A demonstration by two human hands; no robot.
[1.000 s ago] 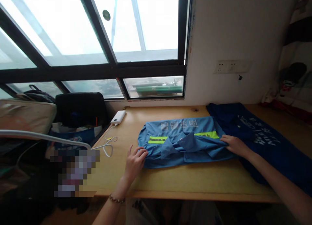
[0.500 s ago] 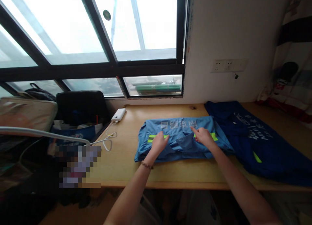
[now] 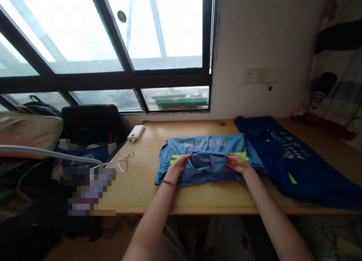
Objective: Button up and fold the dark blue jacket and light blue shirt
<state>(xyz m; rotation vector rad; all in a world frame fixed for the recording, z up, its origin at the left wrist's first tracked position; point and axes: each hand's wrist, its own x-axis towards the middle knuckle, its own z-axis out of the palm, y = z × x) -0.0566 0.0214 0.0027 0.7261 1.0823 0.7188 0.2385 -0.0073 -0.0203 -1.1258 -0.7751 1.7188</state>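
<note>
A light blue work shirt [image 3: 206, 142] lies partly folded on the wooden table, with printed characters along its far side and a yellow-green reflective stripe across it. My left hand [image 3: 181, 163] pinches the shirt's collar part at its left side. At the right side of the same part, my right hand [image 3: 236, 163] has thumb and fingers closed on the cloth. Between the hands the collar is slightly raised, and a small label shows inside it. The near folds of the shirt hang together below my fingers.
Right of the shirt lies a dark blue garment [image 3: 294, 159] with white lettering, touching it. A white power bank [image 3: 136, 132] with a cable sits at the table's [image 3: 198, 202] left. Bags and a black chair-like back [image 3: 92, 121] stand further left. A wall socket [image 3: 261, 75] is behind.
Both hands have gone from pointing fingers over the shirt to gripping its collar at both sides. The collar part is now spread and lifted a little. The view has shifted slightly.
</note>
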